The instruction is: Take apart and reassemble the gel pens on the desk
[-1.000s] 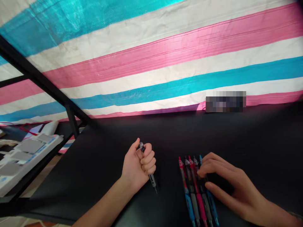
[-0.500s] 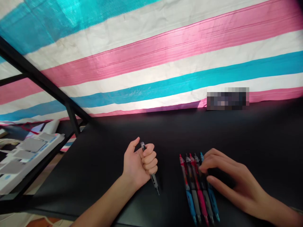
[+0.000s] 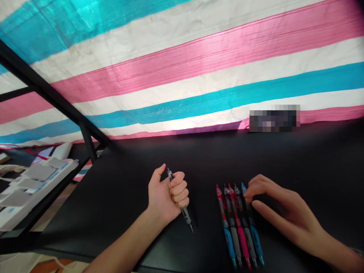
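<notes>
My left hand point(image 3: 167, 197) is closed in a fist round a grey click pen point(image 3: 186, 217), tip pointing down at the black table point(image 3: 127, 197), thumb up beside the push button. A row of several pens point(image 3: 239, 223) with blue, grey and pink grips lies side by side to the right. My right hand point(image 3: 281, 216) rests on the table beside that row, fingers stretched out, fingertips touching the upper part of the rightmost blue pen.
A pink, white and blue striped sheet point(image 3: 184, 68) hangs behind the table. A black metal frame point(image 3: 85, 136) stands at the left. Beyond the table's left edge, a white tray with grey pieces point(image 3: 31, 185) sits lower down. A blurred dark item point(image 3: 274, 118) lies at the back.
My right hand has slid slightly to the right, off the middle pens, to the rightmost one. The left fist with its pen has barely shifted.
</notes>
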`<act>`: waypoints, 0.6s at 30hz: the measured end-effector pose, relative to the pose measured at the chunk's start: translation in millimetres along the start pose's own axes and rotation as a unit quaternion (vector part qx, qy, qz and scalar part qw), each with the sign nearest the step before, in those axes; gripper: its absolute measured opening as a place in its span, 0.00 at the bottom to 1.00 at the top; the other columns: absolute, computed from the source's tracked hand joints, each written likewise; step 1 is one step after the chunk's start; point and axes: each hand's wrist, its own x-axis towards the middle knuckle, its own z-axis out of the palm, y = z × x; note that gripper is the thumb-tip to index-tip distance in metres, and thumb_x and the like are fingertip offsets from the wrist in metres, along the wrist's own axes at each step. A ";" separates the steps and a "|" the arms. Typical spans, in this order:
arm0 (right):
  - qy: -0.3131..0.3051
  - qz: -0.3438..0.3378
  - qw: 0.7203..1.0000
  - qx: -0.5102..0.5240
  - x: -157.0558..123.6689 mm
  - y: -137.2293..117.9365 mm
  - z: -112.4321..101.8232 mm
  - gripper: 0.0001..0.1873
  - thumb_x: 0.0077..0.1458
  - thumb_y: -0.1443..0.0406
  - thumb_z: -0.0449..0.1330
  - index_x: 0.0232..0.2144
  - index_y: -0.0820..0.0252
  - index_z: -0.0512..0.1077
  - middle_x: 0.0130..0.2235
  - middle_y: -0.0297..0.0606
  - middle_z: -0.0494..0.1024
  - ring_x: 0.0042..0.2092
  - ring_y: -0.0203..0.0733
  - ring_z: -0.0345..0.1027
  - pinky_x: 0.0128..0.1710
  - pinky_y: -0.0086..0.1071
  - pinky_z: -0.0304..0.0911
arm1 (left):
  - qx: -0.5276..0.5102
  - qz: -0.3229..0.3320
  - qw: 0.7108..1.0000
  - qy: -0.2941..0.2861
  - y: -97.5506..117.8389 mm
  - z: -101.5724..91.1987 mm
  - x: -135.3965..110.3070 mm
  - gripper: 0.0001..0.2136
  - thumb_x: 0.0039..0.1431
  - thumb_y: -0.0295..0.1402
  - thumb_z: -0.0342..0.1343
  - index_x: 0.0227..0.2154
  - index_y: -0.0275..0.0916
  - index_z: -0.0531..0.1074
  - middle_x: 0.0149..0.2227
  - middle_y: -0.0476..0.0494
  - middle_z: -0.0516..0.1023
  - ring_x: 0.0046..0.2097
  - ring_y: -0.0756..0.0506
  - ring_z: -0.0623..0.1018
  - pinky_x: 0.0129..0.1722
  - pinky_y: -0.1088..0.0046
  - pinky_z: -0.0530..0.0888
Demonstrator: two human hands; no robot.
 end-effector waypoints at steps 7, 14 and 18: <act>0.004 0.007 1.000 0.006 -1.4 1.3 1.1 0.09 0.70 0.59 0.60 0.38 0.53 0.78 0.36 0.38 0.77 0.38 0.45 0.71 0.39 0.37 0.66 | 0.025 0.006 1.000 -0.007 -0.8 -3.2 0.3 0.18 0.54 0.38 0.51 0.18 0.44 0.47 0.16 0.60 0.40 0.19 0.54 0.38 0.18 0.74 0.43; 0.012 0.010 1.000 -0.002 -1.9 1.4 2.1 0.10 0.69 0.58 0.60 0.37 0.53 0.78 0.36 0.38 0.77 0.38 0.46 0.72 0.38 0.36 0.66 | 0.038 -0.008 0.999 -0.009 -0.2 -2.5 -0.2 0.23 0.59 0.49 0.48 0.16 0.43 0.51 0.15 0.59 0.41 0.18 0.55 0.39 0.17 0.75 0.42; 0.010 0.008 1.000 0.001 -2.4 2.2 2.5 0.09 0.69 0.59 0.60 0.37 0.53 0.78 0.36 0.38 0.76 0.39 0.46 0.71 0.38 0.36 0.66 | 0.059 -0.004 0.998 -0.017 -1.1 -4.7 0.8 0.19 0.53 0.41 0.52 0.15 0.43 0.51 0.15 0.59 0.41 0.18 0.55 0.39 0.17 0.75 0.42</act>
